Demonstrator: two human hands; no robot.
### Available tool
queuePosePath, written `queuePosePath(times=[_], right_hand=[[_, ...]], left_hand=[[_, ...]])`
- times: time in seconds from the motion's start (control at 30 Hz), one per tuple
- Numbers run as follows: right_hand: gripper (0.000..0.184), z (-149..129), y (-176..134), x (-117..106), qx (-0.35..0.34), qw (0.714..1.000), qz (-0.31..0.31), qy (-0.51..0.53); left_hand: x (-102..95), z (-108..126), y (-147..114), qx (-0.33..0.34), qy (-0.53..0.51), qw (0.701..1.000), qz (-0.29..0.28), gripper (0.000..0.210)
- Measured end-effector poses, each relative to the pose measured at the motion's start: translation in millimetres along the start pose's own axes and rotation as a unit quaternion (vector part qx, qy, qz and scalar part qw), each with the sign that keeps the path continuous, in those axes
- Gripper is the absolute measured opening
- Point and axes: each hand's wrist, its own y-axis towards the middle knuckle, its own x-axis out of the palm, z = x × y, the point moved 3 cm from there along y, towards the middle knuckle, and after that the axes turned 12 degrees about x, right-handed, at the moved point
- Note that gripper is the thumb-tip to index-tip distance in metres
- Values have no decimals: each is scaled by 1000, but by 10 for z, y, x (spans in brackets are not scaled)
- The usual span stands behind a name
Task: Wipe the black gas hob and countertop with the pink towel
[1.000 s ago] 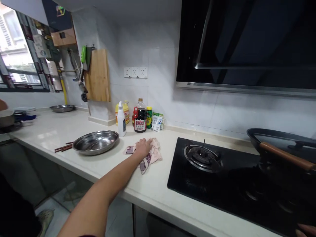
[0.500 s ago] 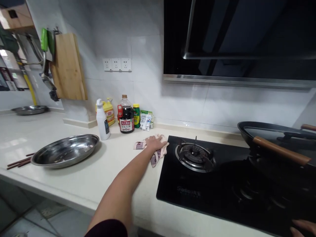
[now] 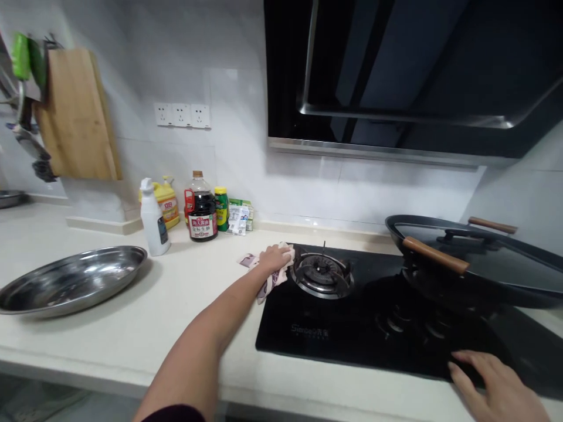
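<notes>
My left hand (image 3: 273, 258) presses a pale cloth with purple patterning (image 3: 269, 286) down at the left edge of the black gas stove (image 3: 316, 349). The cloth is bunched under the fingers and lies partly on the counter, partly over the stove's edge. Just right of it sits the left burner (image 3: 322, 274). At the lower right, my right hand (image 3: 499, 384) is by the stove's front edge, fingers spread and holding nothing. A large lidded wok (image 3: 466, 264) with wooden handles rests over the right burner.
An oval steel tray (image 3: 79, 278) stands on the counter (image 3: 193, 293) at left. By the wall are a white spray bottle (image 3: 153, 223), a yellow jug (image 3: 169, 205), a soy sauce bottle (image 3: 202, 214) and a green bottle (image 3: 221, 211). A range hood (image 3: 396, 70) overhangs the stove.
The view has turned to the right. My left hand and the cloth have shifted right, onto the stove's left edge. More of my right hand shows at the stove's front.
</notes>
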Motion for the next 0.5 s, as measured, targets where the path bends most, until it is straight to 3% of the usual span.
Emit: queuePosePath(times=[0.17, 0.5], right_hand=[[47, -139, -1, -76, -3, 1000, 10, -2], [49, -170, -19, -35, -1, 1000, 10, -30]], left_hand=[[-49, 132, -196, 2, 24, 999, -39, 47], [-181, 495, -1217, 26, 49, 997, -51, 53]])
